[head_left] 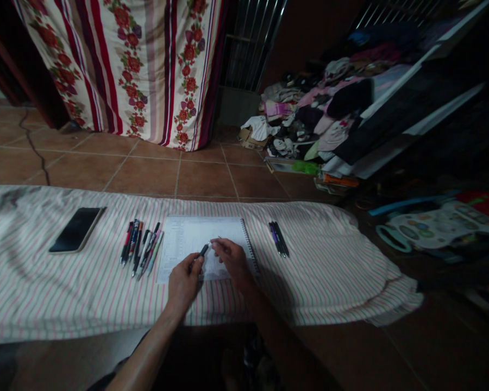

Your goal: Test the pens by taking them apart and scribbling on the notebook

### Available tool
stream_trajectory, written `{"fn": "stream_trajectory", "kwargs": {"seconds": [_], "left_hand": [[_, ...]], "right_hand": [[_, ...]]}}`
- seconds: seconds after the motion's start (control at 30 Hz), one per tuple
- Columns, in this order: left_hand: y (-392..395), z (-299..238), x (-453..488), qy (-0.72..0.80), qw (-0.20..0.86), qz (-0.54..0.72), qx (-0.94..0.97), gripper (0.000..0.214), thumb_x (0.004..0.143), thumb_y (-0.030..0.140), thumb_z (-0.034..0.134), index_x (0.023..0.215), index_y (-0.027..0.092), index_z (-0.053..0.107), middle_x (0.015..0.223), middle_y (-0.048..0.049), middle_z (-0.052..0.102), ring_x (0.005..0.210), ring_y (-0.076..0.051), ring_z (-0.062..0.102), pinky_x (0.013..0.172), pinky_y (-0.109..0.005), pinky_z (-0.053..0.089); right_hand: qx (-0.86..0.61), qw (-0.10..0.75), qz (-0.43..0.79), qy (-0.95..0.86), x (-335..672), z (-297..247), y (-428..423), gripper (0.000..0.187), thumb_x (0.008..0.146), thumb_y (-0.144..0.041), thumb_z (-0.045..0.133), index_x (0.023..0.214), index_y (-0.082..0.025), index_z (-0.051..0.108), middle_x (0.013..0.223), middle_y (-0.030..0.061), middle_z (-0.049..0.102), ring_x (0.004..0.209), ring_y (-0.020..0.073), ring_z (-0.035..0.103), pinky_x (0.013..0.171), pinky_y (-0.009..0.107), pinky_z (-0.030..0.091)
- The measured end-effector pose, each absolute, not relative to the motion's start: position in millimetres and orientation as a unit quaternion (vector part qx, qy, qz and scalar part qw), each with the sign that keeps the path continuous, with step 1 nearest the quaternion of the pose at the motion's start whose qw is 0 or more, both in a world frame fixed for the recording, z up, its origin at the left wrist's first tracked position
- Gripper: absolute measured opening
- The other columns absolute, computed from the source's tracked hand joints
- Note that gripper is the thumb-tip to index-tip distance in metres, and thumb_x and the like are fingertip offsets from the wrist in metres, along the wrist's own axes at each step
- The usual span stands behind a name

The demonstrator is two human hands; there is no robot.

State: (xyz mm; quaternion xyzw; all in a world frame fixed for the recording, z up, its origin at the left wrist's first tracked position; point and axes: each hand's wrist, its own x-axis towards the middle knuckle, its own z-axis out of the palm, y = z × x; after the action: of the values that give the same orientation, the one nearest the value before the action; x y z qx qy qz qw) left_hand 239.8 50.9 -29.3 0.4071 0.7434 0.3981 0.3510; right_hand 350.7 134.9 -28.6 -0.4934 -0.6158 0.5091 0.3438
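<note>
Above an open spiral notebook [175, 233], my left hand [184, 279] is closed around a dark pen [204, 250], which points up and to the right. My right hand [233, 262] meets it at the upper end, thumb and fingertips pinched together. A small pale bit shows at those fingertips, too small to name. To the left of the notebook lies a loose group of several pens [140, 247] in mixed colours. On its right, a few dark and purple pens [279, 239] rest side by side.
A striped cloth [330, 260] covers the low table. At its left lies a dark-screened phone [77, 230]. Beyond are a tiled floor [155, 168], a floral curtain [146, 70] and a heap of clothes [309, 108]. A colourful plastic item [427, 225] stands at the right.
</note>
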Motion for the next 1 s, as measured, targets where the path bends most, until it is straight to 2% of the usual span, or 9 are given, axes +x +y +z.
{"fn": "stream_trajectory", "kwargs": {"seconds": [0.17, 0.47, 1.0], "left_hand": [[51, -28, 237, 0.747, 0.353, 0.385, 0.412, 0.039, 0.08, 0.042, 0.041, 0.099, 0.018, 0.064, 0.064, -0.0019, 0.064, 0.06, -0.016, 0.058, 0.057, -0.024, 0.042], [49, -30, 234, 0.715, 0.39, 0.401, 0.418, 0.039, 0.078, 0.043, 0.045, 0.099, 0.017, 0.064, 0.064, -0.0026, 0.066, 0.06, -0.016, 0.06, 0.057, -0.025, 0.043], [48, -28, 233, 0.722, 0.379, 0.397, 0.421, 0.035, 0.078, 0.04, 0.048, 0.097, 0.017, 0.065, 0.065, -0.0035, 0.067, 0.062, -0.017, 0.062, 0.058, -0.025, 0.043]], "right_hand": [[-0.474, 0.343, 0.573, -0.574, 351, -20, 128, 0.03, 0.069, -0.042, 0.057, 0.08, -0.016, 0.066, 0.071, 0.0037, 0.065, 0.061, 0.0128, 0.056, 0.049, 0.022, 0.041], [-0.506, 0.345, 0.6, -0.515, 347, -20, 128, 0.028, 0.062, -0.04, 0.064, 0.075, -0.015, 0.064, 0.059, -0.0009, 0.057, 0.058, 0.0109, 0.052, 0.051, 0.021, 0.039], [-0.503, 0.352, 0.6, -0.513, 351, -12, 128, 0.028, 0.065, -0.041, 0.062, 0.077, -0.016, 0.065, 0.074, 0.0038, 0.064, 0.065, 0.0119, 0.054, 0.054, 0.021, 0.041]]}}
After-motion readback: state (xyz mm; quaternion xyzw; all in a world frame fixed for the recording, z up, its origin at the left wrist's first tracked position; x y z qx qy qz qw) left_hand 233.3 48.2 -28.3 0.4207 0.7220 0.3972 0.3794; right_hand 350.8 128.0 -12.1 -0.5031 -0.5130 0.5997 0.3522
